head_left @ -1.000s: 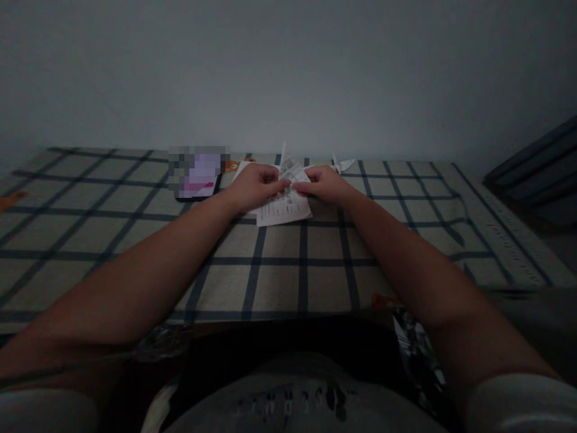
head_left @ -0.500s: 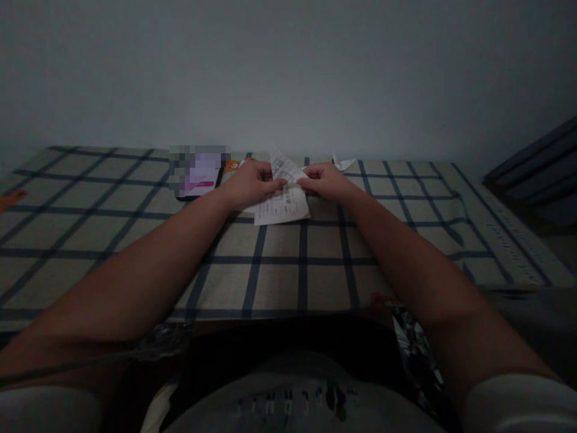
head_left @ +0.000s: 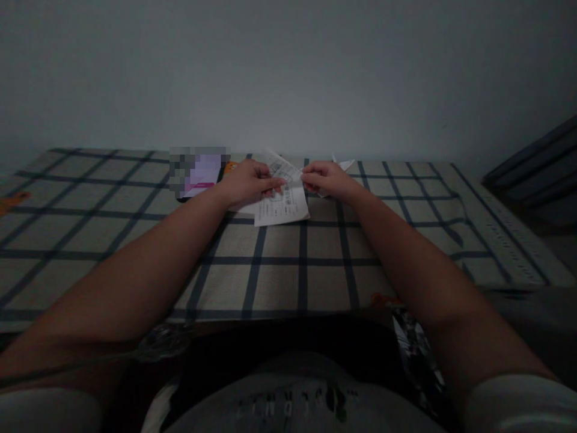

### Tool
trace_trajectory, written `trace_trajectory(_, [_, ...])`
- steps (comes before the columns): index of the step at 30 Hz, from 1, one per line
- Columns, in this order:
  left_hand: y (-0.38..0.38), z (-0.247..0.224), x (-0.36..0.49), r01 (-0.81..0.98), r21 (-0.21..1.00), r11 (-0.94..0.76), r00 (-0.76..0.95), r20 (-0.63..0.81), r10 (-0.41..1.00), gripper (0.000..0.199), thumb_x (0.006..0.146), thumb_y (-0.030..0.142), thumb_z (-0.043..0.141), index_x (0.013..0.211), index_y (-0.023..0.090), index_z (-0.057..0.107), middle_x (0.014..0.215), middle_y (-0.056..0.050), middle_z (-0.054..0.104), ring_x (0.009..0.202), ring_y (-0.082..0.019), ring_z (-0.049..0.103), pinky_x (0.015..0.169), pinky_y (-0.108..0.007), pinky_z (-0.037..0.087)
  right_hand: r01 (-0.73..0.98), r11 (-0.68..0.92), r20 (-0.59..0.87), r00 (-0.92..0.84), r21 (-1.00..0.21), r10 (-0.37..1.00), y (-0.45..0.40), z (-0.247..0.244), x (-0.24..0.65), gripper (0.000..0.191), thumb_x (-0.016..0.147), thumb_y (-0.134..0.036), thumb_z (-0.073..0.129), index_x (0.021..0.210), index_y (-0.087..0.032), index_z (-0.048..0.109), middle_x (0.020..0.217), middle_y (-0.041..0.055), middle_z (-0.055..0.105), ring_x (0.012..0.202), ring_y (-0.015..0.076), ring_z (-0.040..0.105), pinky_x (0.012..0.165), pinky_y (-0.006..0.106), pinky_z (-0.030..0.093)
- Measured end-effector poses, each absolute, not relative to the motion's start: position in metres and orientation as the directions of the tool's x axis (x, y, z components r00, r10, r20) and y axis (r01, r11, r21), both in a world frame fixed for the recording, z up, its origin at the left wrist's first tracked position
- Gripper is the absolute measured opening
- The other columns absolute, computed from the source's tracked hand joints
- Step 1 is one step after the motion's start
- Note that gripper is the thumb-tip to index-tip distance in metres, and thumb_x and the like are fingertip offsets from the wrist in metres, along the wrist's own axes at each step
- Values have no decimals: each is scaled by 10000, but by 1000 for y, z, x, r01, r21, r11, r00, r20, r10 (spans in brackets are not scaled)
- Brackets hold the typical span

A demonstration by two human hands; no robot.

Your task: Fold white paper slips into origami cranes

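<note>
Between my hands is a printed sheet of paper point(head_left: 285, 201), folded, with its lower flap spread over the cloth and an upper part raised toward the wall. My left hand point(head_left: 252, 182) grips its left side, thumb lying across the printed face. At the sheet's right edge, my right hand point(head_left: 325, 180) pinches the paper between thumb and fingers. A small pale piece shows just below the right fingers; I cannot tell whether it belongs to the sheet. Behind the right hand lies a folded white paper piece point(head_left: 346, 164).
A phone point(head_left: 205, 171) with a lit screen stands left of my left hand, partly blurred out. Beside it is an orange printed patch point(head_left: 231, 166). The checked tablecloth point(head_left: 279, 282) covers the table, which meets a plain wall point(head_left: 288, 78). A dark slatted object point(head_left: 541, 174) is at far right.
The raised upper part of the paper has tipped to the left and lower. My right fingers have shifted slightly at the paper's right edge; the left thumb moved a little.
</note>
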State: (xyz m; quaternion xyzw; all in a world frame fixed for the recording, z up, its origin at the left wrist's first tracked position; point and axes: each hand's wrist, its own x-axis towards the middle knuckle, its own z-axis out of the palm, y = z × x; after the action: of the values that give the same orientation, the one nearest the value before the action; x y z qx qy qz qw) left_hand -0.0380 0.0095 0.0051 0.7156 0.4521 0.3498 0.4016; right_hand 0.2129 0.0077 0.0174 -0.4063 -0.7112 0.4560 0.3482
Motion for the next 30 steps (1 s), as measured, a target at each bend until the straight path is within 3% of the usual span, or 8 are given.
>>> trace_trajectory(7, [9, 7, -34, 357, 897, -262, 369, 122, 921, 257, 843, 367, 826, 753, 146, 730, 665, -61, 707, 562, -119, 613, 533, -223, 452, 322, 368, 201, -450, -872, 870, 7, 16, 212, 322, 927, -331, 716, 683, -147, 612, 608, -22, 571, 542, 66, 448, 513, 211, 344])
trace_trajectory(11, [3, 13, -27, 158, 975, -158, 355, 93, 930, 269, 924, 397, 752, 825, 151, 705, 812, -79, 757, 613, -120, 654, 616, -249, 534, 330, 386, 225, -434, -861, 872, 12, 11, 216, 361, 901, -433, 748, 706, -153, 629, 633, -2, 598, 572, 85, 478, 513, 218, 346])
trace_trajectory(15, [-1, 17, -23, -20, 998, -63, 327, 67, 943, 389, 1027, 486, 582, 845, 157, 680, 795, -78, 750, 591, -128, 658, 592, -264, 551, 311, 402, 262, -405, -861, 876, 15, 8, 218, 295, 863, -405, 754, 739, -150, 672, 677, 14, 644, 628, 103, 533, 565, 231, 382])
trace_trajectory(19, [-2, 19, -22, -6, 998, -64, 312, 63, 948, 252, 993, 323, 660, 831, 132, 691, 795, -62, 753, 567, -99, 636, 577, -235, 543, 296, 391, 259, -399, -872, 879, 17, 7, 218, 233, 819, -373, 756, 770, -155, 689, 684, 9, 661, 639, 113, 543, 581, 238, 394])
trace_trajectory(24, [-3, 18, -22, 7, 997, -73, 306, 67, 950, 326, 1011, 398, 641, 832, 131, 697, 817, -73, 753, 574, -104, 635, 576, -243, 546, 321, 385, 253, -384, -865, 888, 17, 8, 218, 222, 803, -360, 746, 765, -149, 687, 675, 3, 646, 615, 108, 520, 578, 248, 371])
trace_trajectory(30, [-3, 19, -22, 61, 992, -114, 307, 90, 947, 334, 994, 365, 674, 760, 127, 696, 807, -78, 749, 580, -95, 637, 600, -236, 549, 380, 422, 278, -377, -823, 883, 16, 9, 219, 253, 822, -390, 747, 756, -154, 681, 679, 5, 637, 635, 115, 505, 592, 258, 364])
